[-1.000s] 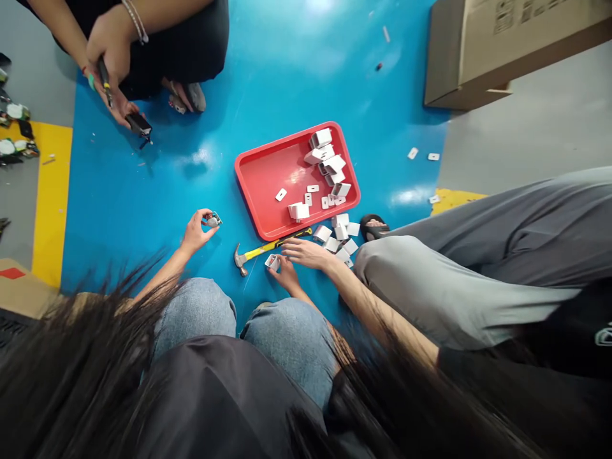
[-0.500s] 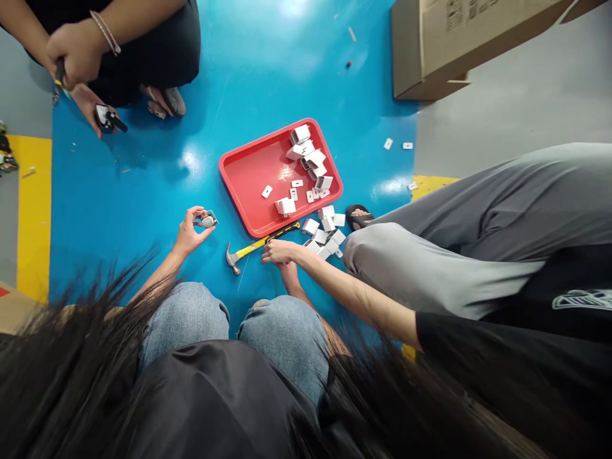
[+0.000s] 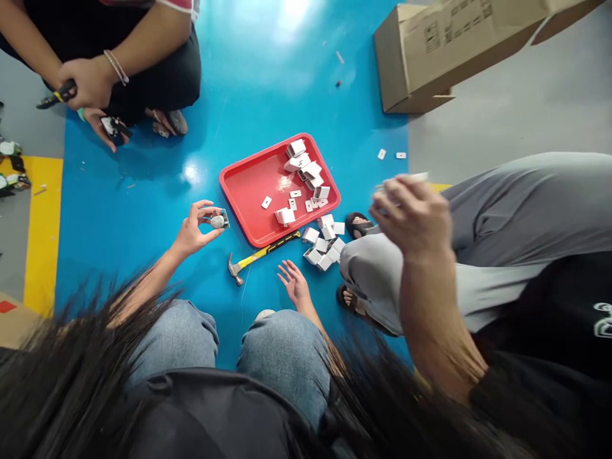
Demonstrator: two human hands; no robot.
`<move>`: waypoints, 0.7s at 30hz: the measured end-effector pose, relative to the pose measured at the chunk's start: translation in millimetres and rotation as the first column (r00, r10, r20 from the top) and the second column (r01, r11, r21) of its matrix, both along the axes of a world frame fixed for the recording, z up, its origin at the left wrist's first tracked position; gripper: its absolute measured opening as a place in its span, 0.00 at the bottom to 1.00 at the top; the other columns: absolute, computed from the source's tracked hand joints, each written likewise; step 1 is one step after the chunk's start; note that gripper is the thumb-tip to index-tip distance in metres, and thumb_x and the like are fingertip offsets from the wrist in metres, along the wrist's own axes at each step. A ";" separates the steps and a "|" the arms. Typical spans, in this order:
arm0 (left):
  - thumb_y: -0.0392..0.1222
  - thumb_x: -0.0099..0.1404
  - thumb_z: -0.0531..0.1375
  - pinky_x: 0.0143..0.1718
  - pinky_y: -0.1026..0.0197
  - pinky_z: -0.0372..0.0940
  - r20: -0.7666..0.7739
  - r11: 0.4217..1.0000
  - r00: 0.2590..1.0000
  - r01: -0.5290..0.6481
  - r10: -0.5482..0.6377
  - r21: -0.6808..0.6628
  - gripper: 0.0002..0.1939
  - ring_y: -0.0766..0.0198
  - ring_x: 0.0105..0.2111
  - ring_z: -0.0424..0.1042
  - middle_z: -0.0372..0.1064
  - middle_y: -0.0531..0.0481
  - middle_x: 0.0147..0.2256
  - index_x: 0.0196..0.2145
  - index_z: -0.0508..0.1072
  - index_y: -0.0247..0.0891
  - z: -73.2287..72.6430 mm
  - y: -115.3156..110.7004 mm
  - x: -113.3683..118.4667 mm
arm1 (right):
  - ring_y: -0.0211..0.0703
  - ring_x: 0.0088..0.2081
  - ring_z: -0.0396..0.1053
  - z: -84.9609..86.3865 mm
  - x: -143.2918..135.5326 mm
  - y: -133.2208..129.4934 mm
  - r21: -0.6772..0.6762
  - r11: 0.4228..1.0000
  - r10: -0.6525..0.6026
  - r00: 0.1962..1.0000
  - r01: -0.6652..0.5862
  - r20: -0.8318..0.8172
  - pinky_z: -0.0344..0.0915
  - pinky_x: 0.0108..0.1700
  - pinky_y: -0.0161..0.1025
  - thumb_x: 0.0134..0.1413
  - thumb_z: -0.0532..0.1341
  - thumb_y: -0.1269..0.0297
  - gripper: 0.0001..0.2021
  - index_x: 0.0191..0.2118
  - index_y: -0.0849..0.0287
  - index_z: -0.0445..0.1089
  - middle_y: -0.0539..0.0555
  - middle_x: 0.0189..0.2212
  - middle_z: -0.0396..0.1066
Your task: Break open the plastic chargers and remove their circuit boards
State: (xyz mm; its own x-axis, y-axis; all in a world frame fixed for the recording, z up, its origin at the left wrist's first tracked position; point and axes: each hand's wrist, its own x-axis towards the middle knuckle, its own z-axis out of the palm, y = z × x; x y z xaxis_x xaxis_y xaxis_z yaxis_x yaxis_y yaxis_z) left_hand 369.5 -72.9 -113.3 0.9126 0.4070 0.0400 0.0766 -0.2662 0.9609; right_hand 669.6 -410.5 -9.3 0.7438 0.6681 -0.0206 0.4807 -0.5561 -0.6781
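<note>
Between thumb and fingers, my left hand (image 3: 197, 228) grips a small circuit board (image 3: 220, 219) with a pale rounded part and reddish wires, left of the red tray (image 3: 248, 237). My right hand (image 3: 295, 284) is empty, palm up with fingers spread, above the blue floor near my right knee. A claw hammer (image 3: 261, 253) with a yellow and black handle lies between my hands, along the tray's near edge. White plastic housings (image 3: 321, 244) are heaped right of the hammer, and more white housings (image 3: 306, 162) and small white plates (image 3: 266, 202) lie in the tray.
At right, a co-worker's hand (image 3: 415, 213) is raised, holding something white and partly hidden. Another person's hands (image 3: 90, 86) at upper left hold a black-and-yellow tool and a black-and-white part. A cardboard box (image 3: 415, 57) stands at upper right. Small white plates (image 3: 400, 155) lie on the floor.
The co-worker's hand has left my right hand and risen to the right with a white piece. My right hand now lies open. My left hand has shifted slightly right with the circuit board.
</note>
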 end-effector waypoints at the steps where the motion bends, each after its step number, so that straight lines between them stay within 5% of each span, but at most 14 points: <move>1: 0.46 0.58 0.66 0.45 0.58 0.71 0.008 0.998 0.999 0.043 -0.043 0.056 0.31 0.59 0.49 0.74 0.73 0.43 0.49 0.53 0.57 0.40 15.2 6.1 2.8 | 0.53 0.60 0.66 20.9 2.3 2.1 0.055 0.998 -0.043 0.999 0.044 -0.018 0.70 0.45 0.43 0.68 0.41 0.58 0.32 0.21 0.61 0.73 0.64 0.50 0.75; 4: 0.45 0.59 0.65 0.44 0.60 0.69 0.007 0.959 0.978 0.203 -0.209 0.199 0.30 0.60 0.49 0.74 0.73 0.45 0.49 0.55 0.58 0.40 65.0 21.1 11.3 | 0.52 0.53 0.72 54.9 -45.0 17.4 0.171 0.981 -0.051 0.968 0.095 -0.247 0.70 0.43 0.44 0.67 0.34 0.51 0.38 0.22 0.59 0.75 0.63 0.43 0.78; 7: 0.46 0.58 0.66 0.41 0.61 0.69 -0.019 0.921 0.945 0.322 -0.326 0.220 0.31 0.60 0.47 0.74 0.74 0.46 0.48 0.56 0.58 0.42 110.3 16.8 20.3 | 0.49 0.42 0.76 44.7 -136.1 45.1 0.125 0.981 -0.104 0.940 0.152 -0.325 0.73 0.45 0.46 0.55 0.62 0.51 0.15 0.30 0.57 0.78 0.58 0.36 0.79; 9: 0.48 0.57 0.66 0.39 0.60 0.69 -0.066 0.923 0.940 0.342 -0.335 0.176 0.31 0.59 0.45 0.75 0.74 0.46 0.47 0.55 0.59 0.43 132.6 1.0 24.3 | 0.46 0.38 0.76 30.8 -177.8 63.3 0.110 0.992 -0.009 0.898 0.064 -0.439 0.75 0.43 0.46 0.52 0.66 0.54 0.14 0.41 0.57 0.78 0.57 0.37 0.79; 13: 0.55 0.55 0.66 0.38 0.56 0.71 -0.246 0.937 0.904 0.343 -0.349 -0.065 0.33 0.58 0.38 0.76 0.75 0.44 0.46 0.53 0.60 0.43 157.0 -42.6 21.6 | 0.48 0.55 0.70 41.9 -199.0 76.2 0.336 0.933 0.243 0.914 -0.128 -0.326 0.69 0.57 0.47 0.51 0.69 0.56 0.36 0.65 0.52 0.61 0.58 0.58 0.67; 17: 0.59 0.55 0.66 0.41 0.52 0.72 -0.328 0.916 0.861 0.322 -0.389 -0.240 0.37 0.55 0.38 0.77 0.76 0.44 0.43 0.56 0.58 0.43 169.2 -74.4 9.6 | 0.47 0.60 0.64 69.2 -220.7 82.0 0.447 0.889 0.190 0.968 -0.100 -0.162 0.62 0.63 0.46 0.56 0.66 0.57 0.30 0.63 0.50 0.63 0.56 0.59 0.66; 21: 0.63 0.55 0.65 0.40 0.51 0.73 -0.373 0.936 0.868 0.245 -0.327 -0.251 0.38 0.54 0.37 0.77 0.77 0.45 0.40 0.56 0.57 0.43 184.6 -89.5 -6.4 | 0.47 0.56 0.69 63.5 -250.0 82.4 0.531 0.847 0.112 0.968 0.024 -0.223 0.65 0.61 0.46 0.55 0.66 0.54 0.20 0.53 0.51 0.71 0.55 0.52 0.73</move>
State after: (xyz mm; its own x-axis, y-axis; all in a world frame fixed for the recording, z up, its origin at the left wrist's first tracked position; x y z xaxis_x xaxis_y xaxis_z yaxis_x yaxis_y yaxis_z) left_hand 363.1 -162.5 71.3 0.9094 0.0873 -0.4068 0.4157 -0.1529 0.8965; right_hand 419.6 -328.0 54.2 0.7313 0.6601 0.1717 0.2833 -0.0651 -0.9568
